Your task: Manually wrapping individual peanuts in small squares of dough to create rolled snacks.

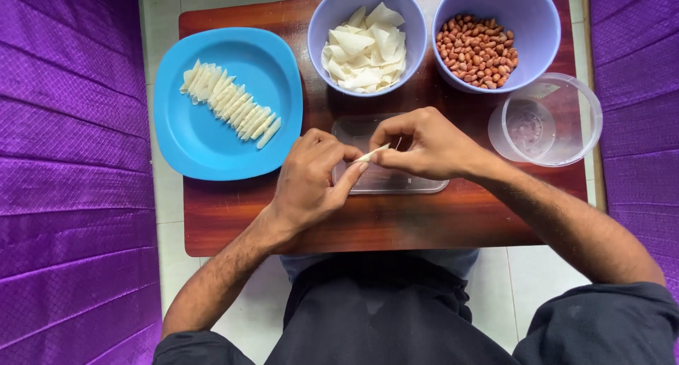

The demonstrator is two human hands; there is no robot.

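Note:
Both hands meet over a clear rectangular container [417,186] on a small wooden table [233,223]. My left hand [311,181] and my right hand [424,146] pinch the same thin white rolled wrapper [374,152] between their fingertips. A blue plate [205,138] to the left carries a row of several finished white rolls [230,105]. Behind the hands, one lavender bowl [332,25] holds flat white wrapper pieces [366,50], and a second lavender bowl [537,18] holds peanuts [477,50].
An empty clear plastic cup [559,121] lies at the table's right edge. Purple quilted cloth [71,167] flanks the table on both sides over a pale tiled floor. My dark-clothed lap fills the near edge.

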